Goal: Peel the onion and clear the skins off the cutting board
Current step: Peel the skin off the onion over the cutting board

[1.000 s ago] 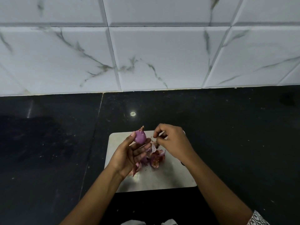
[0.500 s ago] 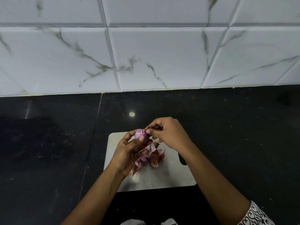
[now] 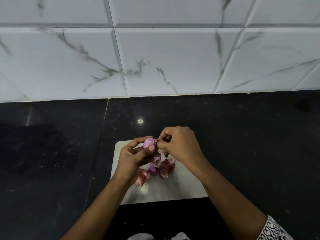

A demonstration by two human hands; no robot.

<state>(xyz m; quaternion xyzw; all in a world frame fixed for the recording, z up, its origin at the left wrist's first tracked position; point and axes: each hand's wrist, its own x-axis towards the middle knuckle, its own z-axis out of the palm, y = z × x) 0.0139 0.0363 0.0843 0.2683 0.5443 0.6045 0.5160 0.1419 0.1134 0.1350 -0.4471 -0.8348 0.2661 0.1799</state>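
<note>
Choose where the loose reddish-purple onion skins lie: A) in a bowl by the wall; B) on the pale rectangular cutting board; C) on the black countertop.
B: the loose reddish-purple onion skins sit piled on the pale rectangular cutting board, beneath the left hand gripping the small purple onion.

There is one onion (image 3: 149,142), one pale cutting board (image 3: 173,191) and one dark surface (image 3: 242,135) beneath it. Two hands show: one left hand (image 3: 133,160) and one right hand (image 3: 180,144). The loose skins (image 3: 164,168) make one heap of at least four pieces, but they overlap, so the exact number cannot be told. One patterned sleeve (image 3: 275,229) shows.
</note>
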